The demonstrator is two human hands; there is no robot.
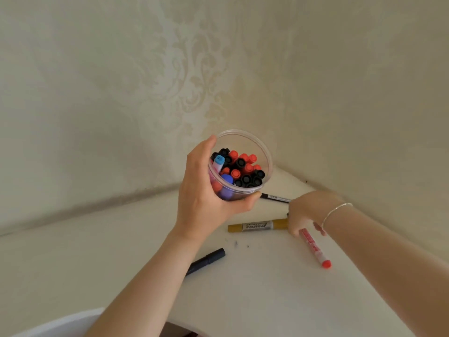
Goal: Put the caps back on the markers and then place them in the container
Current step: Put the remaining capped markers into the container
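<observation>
While most of the markers already stand capped inside it, a clear round container is held up off a white table by the person's left hand, whose fingers and thumb wrap around its wall. Red, black and blue caps crowd its opening.

Four markers lie on the table, so the job looks mostly done but not finished. A gold marker lies just below the container. A thin black pen lies behind it, near the wall. A dark marker lies nearer the person, partly hidden by the left forearm. A red marker with its red cap on lies to the right.

The right hand, with a thin bracelet at the wrist, reaches down among the gold marker, thin black pen and red marker. Its fingers curl downward, but whether they grasp anything cannot be told. Whether the gold marker and black pen are capped is also unclear.
</observation>
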